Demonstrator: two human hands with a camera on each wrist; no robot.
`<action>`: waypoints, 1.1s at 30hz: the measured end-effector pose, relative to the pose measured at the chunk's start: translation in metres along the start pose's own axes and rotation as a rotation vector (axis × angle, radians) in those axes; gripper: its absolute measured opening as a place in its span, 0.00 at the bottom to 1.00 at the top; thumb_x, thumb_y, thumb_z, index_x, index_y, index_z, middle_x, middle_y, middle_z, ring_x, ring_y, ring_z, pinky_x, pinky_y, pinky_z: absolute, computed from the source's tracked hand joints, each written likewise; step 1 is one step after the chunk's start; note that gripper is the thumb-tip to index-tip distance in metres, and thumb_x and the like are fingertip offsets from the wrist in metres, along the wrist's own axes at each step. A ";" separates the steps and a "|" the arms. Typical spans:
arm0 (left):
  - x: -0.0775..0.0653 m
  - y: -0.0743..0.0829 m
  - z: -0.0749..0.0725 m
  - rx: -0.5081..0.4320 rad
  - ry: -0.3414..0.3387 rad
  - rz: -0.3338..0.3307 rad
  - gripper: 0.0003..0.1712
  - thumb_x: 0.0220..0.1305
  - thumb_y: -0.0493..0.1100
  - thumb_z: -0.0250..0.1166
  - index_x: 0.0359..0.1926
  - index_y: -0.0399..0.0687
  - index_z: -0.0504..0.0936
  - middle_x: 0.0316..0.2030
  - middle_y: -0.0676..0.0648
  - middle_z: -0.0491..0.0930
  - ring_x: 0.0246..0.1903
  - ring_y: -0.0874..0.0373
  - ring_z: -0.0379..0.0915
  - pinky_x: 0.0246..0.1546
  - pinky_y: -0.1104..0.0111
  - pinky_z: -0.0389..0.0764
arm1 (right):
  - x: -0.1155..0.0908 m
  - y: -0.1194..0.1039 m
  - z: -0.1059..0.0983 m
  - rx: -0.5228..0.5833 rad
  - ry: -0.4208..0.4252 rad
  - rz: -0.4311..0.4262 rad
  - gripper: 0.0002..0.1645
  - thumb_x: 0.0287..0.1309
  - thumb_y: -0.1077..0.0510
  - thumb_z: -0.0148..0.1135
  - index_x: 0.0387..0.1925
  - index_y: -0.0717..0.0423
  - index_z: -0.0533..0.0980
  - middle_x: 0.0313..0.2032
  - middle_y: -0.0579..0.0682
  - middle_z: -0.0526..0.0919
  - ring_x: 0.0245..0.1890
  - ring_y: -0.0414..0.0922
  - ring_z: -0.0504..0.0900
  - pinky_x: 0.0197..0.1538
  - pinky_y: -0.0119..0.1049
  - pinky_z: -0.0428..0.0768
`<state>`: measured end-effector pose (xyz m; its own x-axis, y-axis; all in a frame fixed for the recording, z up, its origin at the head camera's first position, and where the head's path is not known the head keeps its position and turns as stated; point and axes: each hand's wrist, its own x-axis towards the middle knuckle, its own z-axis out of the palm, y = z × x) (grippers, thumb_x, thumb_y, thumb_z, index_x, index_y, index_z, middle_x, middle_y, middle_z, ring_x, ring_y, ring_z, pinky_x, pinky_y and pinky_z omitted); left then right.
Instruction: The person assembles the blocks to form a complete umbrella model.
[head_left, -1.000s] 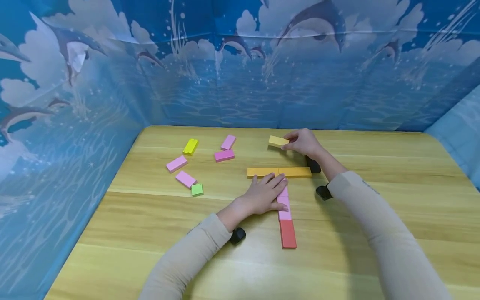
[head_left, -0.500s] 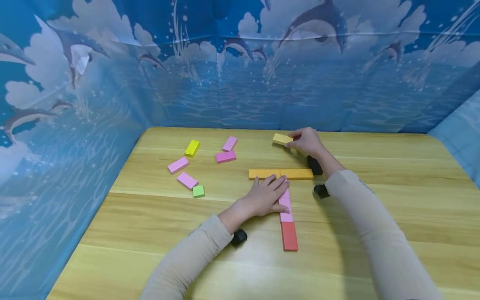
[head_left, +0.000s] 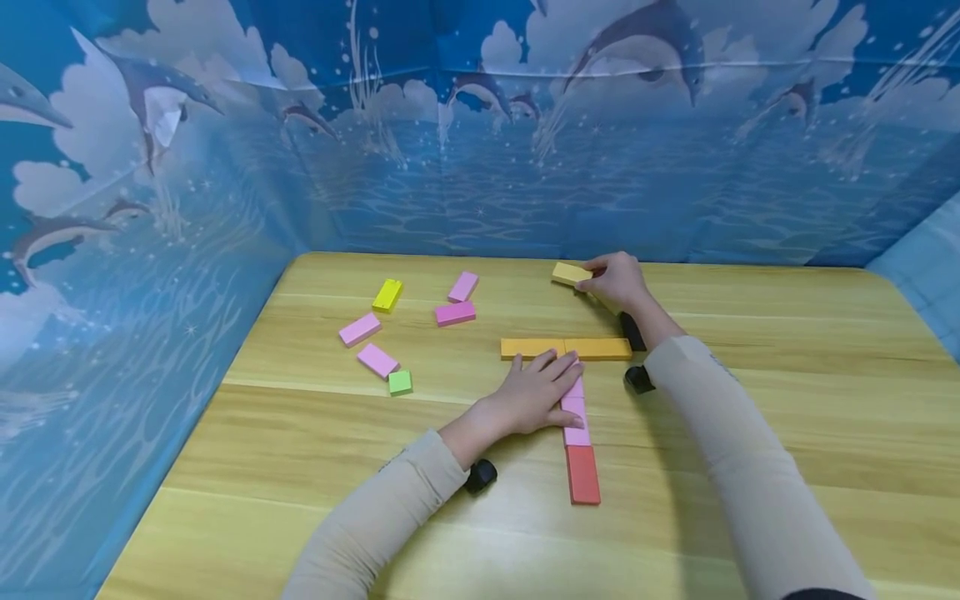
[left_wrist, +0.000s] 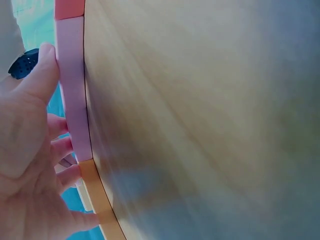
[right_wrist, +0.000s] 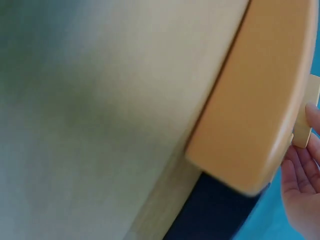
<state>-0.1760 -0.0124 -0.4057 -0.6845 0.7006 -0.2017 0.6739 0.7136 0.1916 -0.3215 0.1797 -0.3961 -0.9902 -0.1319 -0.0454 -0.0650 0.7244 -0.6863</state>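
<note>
In the head view, the left hand [head_left: 525,398] lies with fingers spread over two pink blocks [head_left: 576,436] set in line; a red block [head_left: 583,475] follows them at five o'clock, and two orange blocks [head_left: 597,349] lie end to end at one o'clock. Farther out, also toward one o'clock, the right hand [head_left: 617,282] pinches a pale yellow block [head_left: 571,274] near the far edge of the counter [head_left: 300,467]. Between nine and eleven o'clock (all loose) lie a green block [head_left: 401,383], a bright yellow block [head_left: 387,296], a magenta block [head_left: 455,313] and three loose pink blocks [head_left: 360,330].

In the left wrist view, the thumb rests on pink at ten o'clock and a fingertip touches orange at seven.

In the right wrist view, fingers and thumb grip the pale yellow block at three o'clock.
</note>
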 end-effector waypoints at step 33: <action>0.000 0.000 0.001 0.013 0.004 0.000 0.45 0.62 0.68 0.48 0.73 0.53 0.48 0.72 0.50 0.43 0.70 0.50 0.37 0.62 0.41 0.49 | 0.003 0.005 0.002 -0.077 0.002 0.016 0.26 0.57 0.59 0.63 0.54 0.71 0.73 0.51 0.68 0.75 0.50 0.60 0.72 0.52 0.52 0.71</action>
<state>-0.1763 -0.0123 -0.4064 -0.6860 0.7003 -0.1975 0.6770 0.7138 0.1795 -0.3247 0.1817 -0.4006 -0.9915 -0.1183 -0.0542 -0.0583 0.7763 -0.6276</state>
